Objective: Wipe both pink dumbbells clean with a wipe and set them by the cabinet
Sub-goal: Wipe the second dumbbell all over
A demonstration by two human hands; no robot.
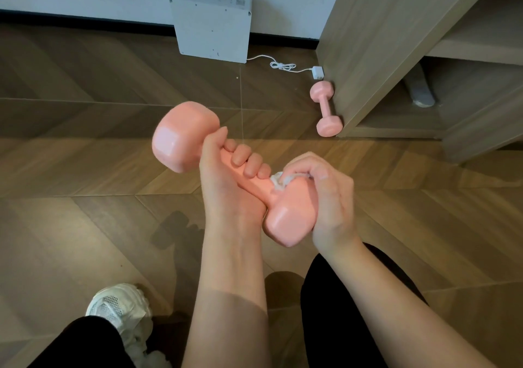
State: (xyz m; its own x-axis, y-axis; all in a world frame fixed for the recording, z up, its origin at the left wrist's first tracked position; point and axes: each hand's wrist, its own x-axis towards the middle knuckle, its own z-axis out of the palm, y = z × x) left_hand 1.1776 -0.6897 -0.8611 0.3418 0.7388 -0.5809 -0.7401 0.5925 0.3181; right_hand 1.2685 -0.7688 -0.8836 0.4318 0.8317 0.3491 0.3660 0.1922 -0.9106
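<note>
Two pink dumbbells: one [185, 136] gripped mid-frame by the left hand [226, 175], right hand [325, 197] pinching one wipe [278, 182] against it; the other [325, 108] touching the cabinet [382, 42], upper right.

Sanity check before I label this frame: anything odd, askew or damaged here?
Nothing damaged or spilled. The only loose item is a white power adapter with its coiled cable lying unplugged on the floor, close to the dumbbell by the cabinet. The left hand grips the held dumbbell; the right hand presses the wipe on it.
</note>
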